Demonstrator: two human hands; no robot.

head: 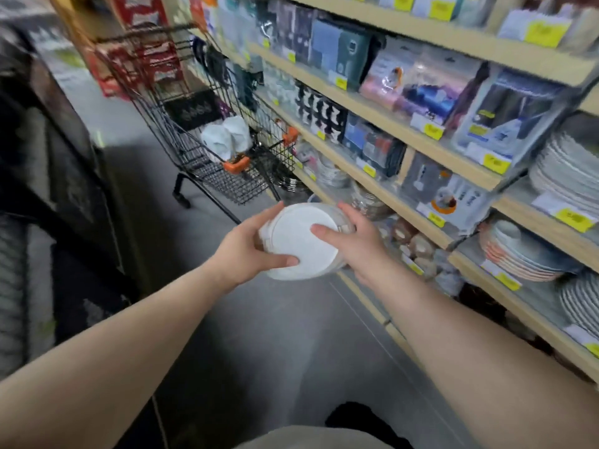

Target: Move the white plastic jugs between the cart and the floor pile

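Plates (299,243), a small white stack wrapped in clear plastic, are held up in mid-air over the grey floor (275,335) between both hands. The left hand (248,246) is curled round the stack's left edge, with its thumb laid across the face near the lower rim. The right hand (355,243) is closed on the right edge, thumb pressed flat on the white face. A wire shopping cart (207,124) is seen ahead, just beyond the stack, with white bundles (227,137) lying in its basket. Wooden shelves (421,144) are stocked to the right with packaged goods and stacked dishes (564,170).
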